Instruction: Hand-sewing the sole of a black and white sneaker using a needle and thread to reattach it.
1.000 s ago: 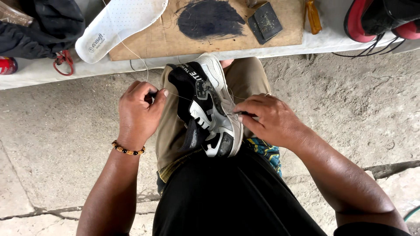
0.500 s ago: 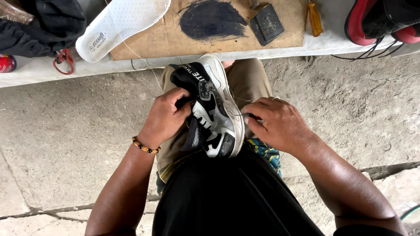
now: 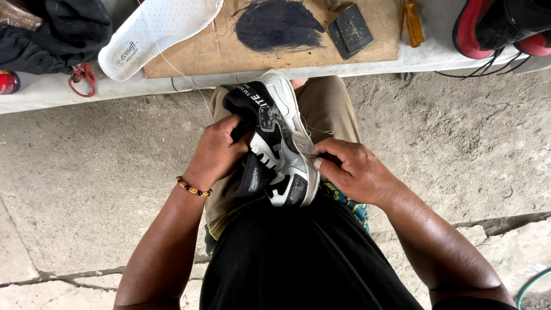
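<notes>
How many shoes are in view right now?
2, perhaps more hidden. One black, white and grey sneaker rests on the person's lap between both hands. One red and black shoe sits on the bench at top right, cut off by the frame.

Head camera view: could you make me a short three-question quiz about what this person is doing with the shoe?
1. True or false: the sneaker rests on the person's lap.
2. Which hand grips the sneaker's opening? A) left hand B) right hand C) neither
3. Fill in: the white insole lies on the ____ bench, beside the cardboard sheet.

Key:
1. True; it lies across the thigh in tan trousers.
2. A; the right hand pinches at the sole edge, where a thin thread runs up toward the bench.
3. White.
</notes>
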